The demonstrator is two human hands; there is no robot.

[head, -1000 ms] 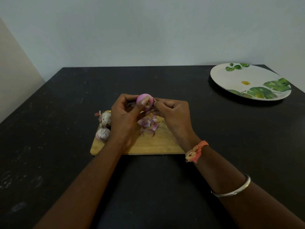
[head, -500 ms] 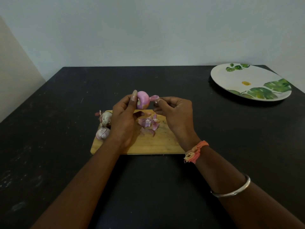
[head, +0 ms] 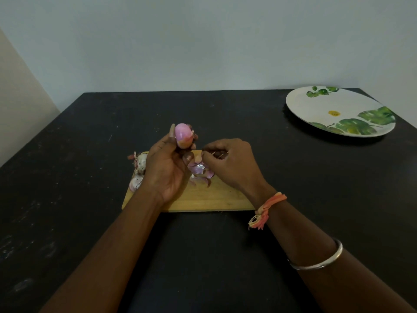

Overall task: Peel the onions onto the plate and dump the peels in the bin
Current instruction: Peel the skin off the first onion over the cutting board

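On my feed the left hand (head: 167, 168) holds the onion (head: 183, 134) raised above the far edge of the cutting board (head: 214, 199), fingers (head: 172, 132) curled round it. Its top is bare and pink, with a patch of tan skin clinging lower down. The right hand (head: 230, 163) hangs just beside it, lower, over the heap of peels (head: 199, 170) on the board; I see its fingertips pressed together on what looks like a thin sliver of skin (head: 222, 155). Two unpeeled onions (head: 141, 162) lie at the board's left end, partly hidden by the left hand. The leaf-patterned plate (head: 338, 102) sits well apart at the far right of the dark surface (head: 90, 132).
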